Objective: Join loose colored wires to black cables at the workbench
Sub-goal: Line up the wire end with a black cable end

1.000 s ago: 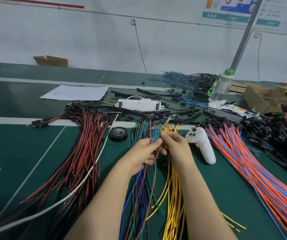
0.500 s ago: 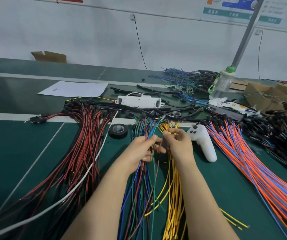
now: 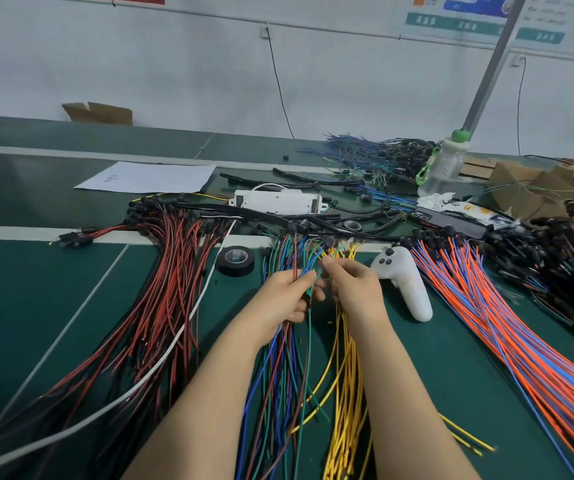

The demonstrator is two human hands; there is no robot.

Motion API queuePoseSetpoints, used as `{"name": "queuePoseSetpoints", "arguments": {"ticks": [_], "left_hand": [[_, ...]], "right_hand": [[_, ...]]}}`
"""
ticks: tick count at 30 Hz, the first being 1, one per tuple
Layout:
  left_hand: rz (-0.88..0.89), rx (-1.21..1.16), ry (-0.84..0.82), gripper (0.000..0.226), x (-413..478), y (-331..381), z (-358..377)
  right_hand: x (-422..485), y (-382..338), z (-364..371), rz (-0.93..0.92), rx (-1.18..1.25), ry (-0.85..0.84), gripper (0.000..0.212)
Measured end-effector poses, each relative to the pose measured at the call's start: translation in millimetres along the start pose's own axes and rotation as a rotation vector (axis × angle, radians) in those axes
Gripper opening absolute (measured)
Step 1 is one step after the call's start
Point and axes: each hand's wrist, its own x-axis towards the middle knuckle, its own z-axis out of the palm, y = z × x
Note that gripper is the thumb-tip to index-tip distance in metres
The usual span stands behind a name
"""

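Note:
My left hand [image 3: 287, 295] grips a few thin wires, red, blue and green, from the mixed-colour bundle [image 3: 278, 386] that runs down the mat. My right hand [image 3: 355, 289] pinches wire ends just to the right of it, fingertips almost touching the left hand's. Below my right wrist lies a yellow wire bundle [image 3: 346, 393]. Thick black cables [image 3: 316, 224] with small black connectors cross the bench just beyond both hands. What sits between the fingertips is too small to make out.
A red-and-black wire bundle [image 3: 161, 306] fans out on the left, an orange-and-blue one [image 3: 507, 334] on the right. Black tape roll [image 3: 236, 260], white controller [image 3: 405, 282], white box [image 3: 277, 201], paper sheet [image 3: 147, 176] and a plastic bottle [image 3: 443, 166] surround the hands.
Both hands have shifted slightly away from me toward the black cables, staying close together, with fingers reworking the same wires. The view tilted a little.

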Motion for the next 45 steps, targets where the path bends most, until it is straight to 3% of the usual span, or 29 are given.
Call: {"name": "queuePoseSetpoints", "arguments": {"ticks": [2,18,22,25,32,37,45], "left_hand": [[-0.007,-0.017,0.021,0.025,0.3,0.2,-0.1],[0.029,-0.033,-0.027,0.023,-1.3,-1.6,-1.6],[0.034,-0.010,-0.028,0.018,-1.4,-1.2,-0.4],[0.037,-0.001,-0.029,0.017,-1.7,-1.0,-0.9],[0.034,0.117,-0.052,0.017,-0.8,-1.2,2.4],[0.022,0.253,-0.077,0.015,-0.6,-0.9,4.8],[0.032,0.112,-0.111,0.023,-2.8,0.7,0.8]], "right_hand": [[0.7,0.9,1.4,0.008,0.056,0.026,0.021],[7.6,9.4,-1.1,-0.181,-0.157,0.225,0.019],[2.0,2.7,1.0,-0.261,-0.304,0.145,0.010],[-0.3,0.6,1.3,-0.215,-0.393,0.075,0.010],[1.0,-2.2,-0.7,-0.110,-0.365,0.037,0.004],[1.4,-4.0,-1.7,-0.012,-0.357,0.024,0.011],[-4.5,-10.6,-8.3,0.166,0.095,-0.129,0.015]]}}
